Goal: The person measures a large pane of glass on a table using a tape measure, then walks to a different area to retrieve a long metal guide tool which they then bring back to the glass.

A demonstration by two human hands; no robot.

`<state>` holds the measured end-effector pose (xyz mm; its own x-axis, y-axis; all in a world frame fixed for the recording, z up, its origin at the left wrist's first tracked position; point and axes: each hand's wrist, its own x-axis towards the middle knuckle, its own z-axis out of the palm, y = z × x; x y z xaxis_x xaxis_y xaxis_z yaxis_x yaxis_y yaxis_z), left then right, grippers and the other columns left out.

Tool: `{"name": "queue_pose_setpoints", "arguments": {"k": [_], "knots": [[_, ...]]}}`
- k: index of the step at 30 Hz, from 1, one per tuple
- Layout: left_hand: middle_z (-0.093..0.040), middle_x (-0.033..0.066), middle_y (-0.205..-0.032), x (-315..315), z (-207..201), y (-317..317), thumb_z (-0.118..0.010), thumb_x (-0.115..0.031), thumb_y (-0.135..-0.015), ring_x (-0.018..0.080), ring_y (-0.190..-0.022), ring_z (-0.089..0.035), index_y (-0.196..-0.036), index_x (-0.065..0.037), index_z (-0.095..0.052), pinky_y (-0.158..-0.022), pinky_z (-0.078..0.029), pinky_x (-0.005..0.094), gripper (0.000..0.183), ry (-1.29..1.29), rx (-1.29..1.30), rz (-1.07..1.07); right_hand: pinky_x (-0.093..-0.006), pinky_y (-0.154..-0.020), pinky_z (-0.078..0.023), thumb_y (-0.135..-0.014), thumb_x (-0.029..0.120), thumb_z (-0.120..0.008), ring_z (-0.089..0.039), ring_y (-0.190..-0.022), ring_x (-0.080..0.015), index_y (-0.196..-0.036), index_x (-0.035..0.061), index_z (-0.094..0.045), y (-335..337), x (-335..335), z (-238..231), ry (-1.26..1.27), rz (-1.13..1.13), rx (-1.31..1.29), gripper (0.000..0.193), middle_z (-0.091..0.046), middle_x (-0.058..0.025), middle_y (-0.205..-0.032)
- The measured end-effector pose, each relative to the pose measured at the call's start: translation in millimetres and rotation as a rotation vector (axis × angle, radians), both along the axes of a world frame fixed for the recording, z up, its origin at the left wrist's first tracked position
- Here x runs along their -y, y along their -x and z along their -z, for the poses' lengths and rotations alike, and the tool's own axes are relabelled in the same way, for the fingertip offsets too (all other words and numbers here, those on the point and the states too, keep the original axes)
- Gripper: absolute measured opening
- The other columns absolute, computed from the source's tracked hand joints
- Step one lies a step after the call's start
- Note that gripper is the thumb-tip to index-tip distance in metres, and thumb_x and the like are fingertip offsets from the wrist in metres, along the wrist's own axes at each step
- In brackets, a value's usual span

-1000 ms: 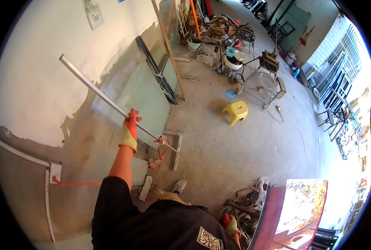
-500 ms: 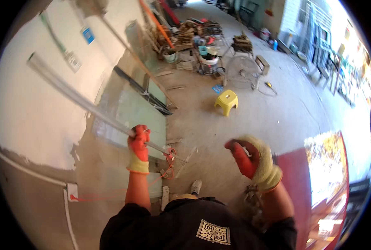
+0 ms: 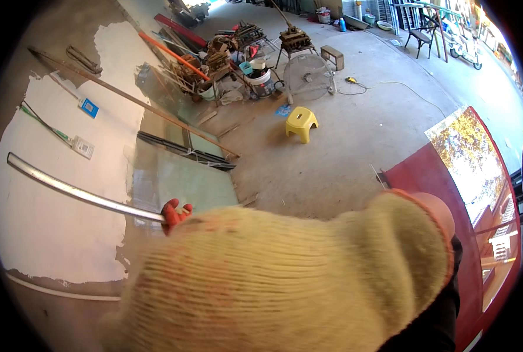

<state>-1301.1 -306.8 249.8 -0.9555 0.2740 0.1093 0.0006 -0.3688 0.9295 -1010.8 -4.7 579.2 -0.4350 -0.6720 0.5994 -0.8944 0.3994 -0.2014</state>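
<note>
Close to the camera, my right hand (image 3: 255, 270) fills the lower middle in a cream knit work glove; its fingers are out of sight. Behind it, at the left, the red-coated fingers of my left hand (image 3: 173, 216) are closed round a long, shiny metal bar (image 3: 85, 192). From that grip the bar slants up toward the wall on the left. Its other end, beyond my left hand, is hidden by the right glove, as is most of my left arm.
A yellow stool (image 3: 302, 122) stands ahead on the concrete floor, near a wire fan guard (image 3: 308, 77). Glass sheets (image 3: 200, 188) and a wooden pole (image 3: 156, 111) lean at the left wall. A red-framed panel (image 3: 425, 170) with a reflective surface is at right.
My right hand has come up and left, close before the camera, and now covers much of the view. My left hand still holds the bar. The view has shifted.
</note>
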Motion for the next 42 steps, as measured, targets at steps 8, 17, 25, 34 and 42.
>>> {"name": "queue_pose_setpoints", "arguments": {"k": [8, 17, 25, 34, 42], "knots": [[-0.034, -0.0053, -0.059, -82, -40, -63, -0.065, -0.034, -0.109, 0.0081, -0.053, -0.035, -0.117, 0.006, -0.060, -0.088, -0.052, 0.0335, 0.041, 0.001, -0.156, -0.165, -0.0344, -0.066, -0.057, -0.104, 0.026, -0.065, -0.069, -0.073, -0.0179, -0.101, 0.0075, -0.076, -27, -30, 1, 0.097, -0.173, 0.228, 0.022, -0.073, -0.0026, -0.085], [-0.048, -0.0032, -0.061, -123, -46, -67, -0.070, -0.036, -0.105, 0.0089, -0.054, -0.045, -0.112, 0.004, -0.066, -0.084, -0.053, 0.0324, 0.040, 0.094, -0.147, -0.043, -0.0295, -0.064, -0.056, -0.107, 0.023, -0.062, -0.068, -0.068, -0.0129, -0.093, 0.0054, -0.077, -39, -71, 27, 0.460, 0.069, 0.548, 0.027, -0.072, -0.0018, -0.077], [-0.055, -0.0045, -0.072, -142, -65, -100, -0.066, -0.031, -0.108, 0.0056, -0.059, -0.047, -0.118, 0.003, -0.068, -0.077, -0.050, 0.0305, 0.035, 0.203, -0.125, 0.229, -0.0480, -0.094, -0.058, -0.095, 0.040, -0.079, -0.074, -0.110, -0.0363, -0.143, 0.0094, -0.062, 60, -54, 284, 0.237, 0.728, 0.789, 0.060, -0.075, -0.0190, -0.124], [-0.064, -0.0037, -0.096, -220, -75, -123, -0.068, -0.026, -0.108, 0.0087, -0.087, -0.055, -0.132, -0.004, -0.070, -0.079, -0.049, 0.0285, 0.032, 0.361, -0.304, 0.759, -0.0347, -0.100, -0.048, -0.104, 0.028, -0.072, -0.056, -0.120, -0.0188, -0.121, 0.0111, -0.059, 115, -17, 433, 1.649, -0.035, 1.109, 0.028, -0.055, -0.0077, -0.129], [-0.065, 0.0063, -0.127, -216, 30, -89, -0.064, -0.019, -0.110, 0.0152, -0.120, -0.064, -0.157, -0.006, -0.047, -0.109, -0.051, 0.0345, 0.051, 0.291, -0.443, 0.621, -0.0330, -0.079, -0.052, -0.108, 0.039, -0.067, -0.064, -0.073, -0.0152, -0.089, 0.0086, -0.064, 68, -89, 369, 1.547, 0.971, 0.701, 0.036, -0.065, -0.0055, -0.068]]}}
